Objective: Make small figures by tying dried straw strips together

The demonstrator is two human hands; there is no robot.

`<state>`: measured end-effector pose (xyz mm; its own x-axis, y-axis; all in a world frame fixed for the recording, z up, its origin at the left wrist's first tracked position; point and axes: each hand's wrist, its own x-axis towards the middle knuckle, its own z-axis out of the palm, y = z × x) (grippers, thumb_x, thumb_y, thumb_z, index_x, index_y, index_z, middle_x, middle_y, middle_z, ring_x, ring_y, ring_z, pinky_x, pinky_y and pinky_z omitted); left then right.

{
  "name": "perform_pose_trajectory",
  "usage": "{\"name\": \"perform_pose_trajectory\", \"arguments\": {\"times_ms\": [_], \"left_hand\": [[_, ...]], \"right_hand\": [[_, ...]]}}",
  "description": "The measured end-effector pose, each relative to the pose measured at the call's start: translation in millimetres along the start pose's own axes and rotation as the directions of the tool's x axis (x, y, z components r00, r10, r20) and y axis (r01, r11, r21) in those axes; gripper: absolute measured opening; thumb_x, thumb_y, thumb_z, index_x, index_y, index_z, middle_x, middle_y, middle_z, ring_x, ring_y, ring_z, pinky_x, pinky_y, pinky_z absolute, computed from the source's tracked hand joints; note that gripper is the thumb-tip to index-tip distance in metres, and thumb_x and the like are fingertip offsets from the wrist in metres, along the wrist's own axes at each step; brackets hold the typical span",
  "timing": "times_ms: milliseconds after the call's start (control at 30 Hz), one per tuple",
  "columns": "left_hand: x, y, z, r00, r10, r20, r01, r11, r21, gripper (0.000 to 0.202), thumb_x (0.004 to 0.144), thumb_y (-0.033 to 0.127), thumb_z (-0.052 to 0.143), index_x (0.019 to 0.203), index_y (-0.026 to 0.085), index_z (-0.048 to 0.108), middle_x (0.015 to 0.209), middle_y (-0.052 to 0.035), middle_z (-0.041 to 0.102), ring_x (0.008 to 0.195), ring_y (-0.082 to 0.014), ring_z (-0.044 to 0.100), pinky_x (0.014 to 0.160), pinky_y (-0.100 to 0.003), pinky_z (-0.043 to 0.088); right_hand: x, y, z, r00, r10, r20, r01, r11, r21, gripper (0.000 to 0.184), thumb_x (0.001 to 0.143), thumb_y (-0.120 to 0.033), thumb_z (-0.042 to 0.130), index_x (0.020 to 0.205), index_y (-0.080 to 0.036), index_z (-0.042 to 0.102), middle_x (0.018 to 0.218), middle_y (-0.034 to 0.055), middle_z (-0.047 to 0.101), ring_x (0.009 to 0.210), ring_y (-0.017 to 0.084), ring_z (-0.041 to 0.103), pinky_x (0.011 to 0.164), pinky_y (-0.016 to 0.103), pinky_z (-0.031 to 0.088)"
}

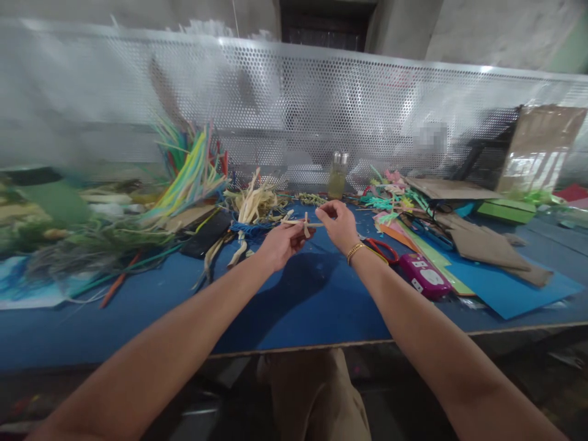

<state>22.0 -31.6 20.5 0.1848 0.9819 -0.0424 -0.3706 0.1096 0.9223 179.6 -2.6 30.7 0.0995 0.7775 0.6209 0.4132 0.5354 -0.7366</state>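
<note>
My left hand (283, 243) and my right hand (339, 224) meet above the blue table top (294, 306), both with fingers pinched. Between them they hold a thin pale dried strip (305, 225), stretched sideways, with a short piece hanging down at its middle. A gold bracelet (356, 250) sits on my right wrist. Just beyond my hands lies a heap of similar pale dried strips (255, 202) over a bit of blue cord (248, 228).
A bundle of coloured straws (190, 168) and a black flat object (206, 233) lie at the left. Red-handled scissors (383, 248), a pink case (425, 275), coloured paper sheets (505, 288), cardboard (482, 242) and a small jar (337, 176) stand to the right. A perforated metal screen (321, 104) backs the table.
</note>
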Motion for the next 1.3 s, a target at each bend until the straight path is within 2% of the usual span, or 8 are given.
{"name": "perform_pose_trajectory", "arguments": {"times_ms": [67, 167, 233, 367, 533, 800, 1067, 1300], "left_hand": [[1.6, 0.4, -0.7, 0.998, 0.044, -0.053, -0.046, 0.998, -0.038, 0.023, 0.073, 0.023, 0.073, 0.095, 0.019, 0.067, 0.085, -0.0052, 0.071, 0.08, -0.0148, 0.066, 0.069, -0.024, 0.047], [4.4, 1.2, -1.7, 0.987, 0.122, -0.1, -0.13, 0.989, -0.072, 0.024, 0.074, 0.02, 0.072, 0.097, 0.021, 0.067, 0.091, -0.0031, 0.071, 0.084, -0.014, 0.065, 0.074, -0.025, 0.047], [6.0, 1.8, -2.1, 0.98, 0.166, -0.108, -0.175, 0.982, -0.076, 0.022, 0.076, 0.02, 0.069, 0.098, 0.021, 0.066, 0.096, -0.0036, 0.071, 0.085, -0.0135, 0.064, 0.073, -0.024, 0.046], [7.0, 2.1, -1.3, 0.972, 0.21, -0.102, -0.219, 0.973, -0.077, 0.023, 0.078, 0.022, 0.066, 0.101, 0.022, 0.066, 0.103, -0.004, 0.071, 0.09, -0.014, 0.063, 0.074, -0.024, 0.045], [3.5, 0.4, 2.0, 0.977, 0.212, 0.026, -0.209, 0.975, -0.08, 0.027, 0.072, 0.021, 0.07, 0.099, 0.02, 0.067, 0.105, -0.0041, 0.07, 0.092, -0.0151, 0.061, 0.081, -0.027, 0.044], [0.1, 2.6, 0.7, 0.981, 0.168, 0.098, -0.169, 0.986, -0.001, 0.045, 0.068, 0.017, 0.072, 0.111, 0.023, 0.063, 0.117, -0.0044, 0.067, 0.103, -0.0189, 0.06, 0.079, -0.027, 0.043], [4.4, 29.3, -20.3, 0.993, -0.017, 0.121, 0.02, 1.0, -0.023, 0.038, 0.078, 0.052, 0.062, 0.097, 0.019, 0.065, 0.098, -0.009, 0.072, 0.094, -0.0236, 0.067, 0.073, -0.032, 0.047], [7.1, 19.2, -19.0, 0.987, -0.035, 0.154, 0.002, 0.977, 0.211, 0.044, 0.065, 0.036, 0.081, 0.102, 0.02, 0.063, 0.083, -0.0063, 0.072, 0.075, -0.0177, 0.066, 0.06, -0.026, 0.043]], "right_hand": [[-1.8, -0.8, -0.5, 1.0, 0.015, -0.023, -0.017, 0.995, -0.102, 0.029, 0.077, -0.046, 0.063, 0.067, -0.019, 0.06, 0.068, 0.0024, 0.062, 0.064, 0.015, 0.053, 0.067, 0.029, 0.043], [-7.2, 2.4, 5.0, 0.981, 0.108, 0.16, -0.086, 0.987, -0.139, 0.042, 0.078, -0.056, 0.061, 0.058, -0.019, 0.059, 0.057, 0.0014, 0.057, 0.057, 0.014, 0.05, 0.062, 0.029, 0.04], [-11.4, 6.3, 12.0, 0.95, 0.163, 0.267, -0.152, 0.986, -0.063, 0.04, 0.075, -0.058, 0.064, 0.067, -0.019, 0.063, 0.061, 0.0019, 0.06, 0.059, 0.014, 0.053, 0.061, 0.029, 0.041], [-16.9, 7.5, 22.7, 0.926, 0.286, 0.248, -0.329, 0.931, 0.158, 0.045, 0.065, -0.05, 0.076, 0.092, -0.017, 0.063, 0.082, 0.0048, 0.067, 0.07, 0.014, 0.06, 0.065, 0.027, 0.045], [-19.1, -5.1, 20.6, 0.851, 0.342, 0.399, -0.476, 0.824, 0.308, 0.034, 0.066, -0.046, 0.074, 0.08, -0.017, 0.063, 0.075, 0.0028, 0.067, 0.069, 0.013, 0.06, 0.061, 0.024, 0.042], [-12.9, -4.5, 14.7, 0.894, 0.294, 0.338, -0.425, 0.796, 0.431, 0.031, 0.062, -0.042, 0.076, 0.074, -0.017, 0.063, 0.063, -0.0011, 0.063, 0.057, 0.009, 0.052, 0.055, 0.024, 0.04], [5.8, 1.6, -8.3, 0.886, 0.228, 0.403, -0.393, 0.829, 0.397, 0.025, 0.059, -0.036, 0.077, 0.071, -0.018, 0.064, 0.065, -0.0018, 0.061, 0.059, 0.009, 0.051, 0.058, 0.024, 0.043], [5.9, 3.2, -9.2, 0.85, 0.139, 0.508, -0.272, 0.942, 0.198, 0.018, 0.067, -0.033, 0.068, 0.073, -0.017, 0.063, 0.062, -0.0022, 0.059, 0.055, 0.009, 0.049, 0.054, 0.023, 0.04]]}}
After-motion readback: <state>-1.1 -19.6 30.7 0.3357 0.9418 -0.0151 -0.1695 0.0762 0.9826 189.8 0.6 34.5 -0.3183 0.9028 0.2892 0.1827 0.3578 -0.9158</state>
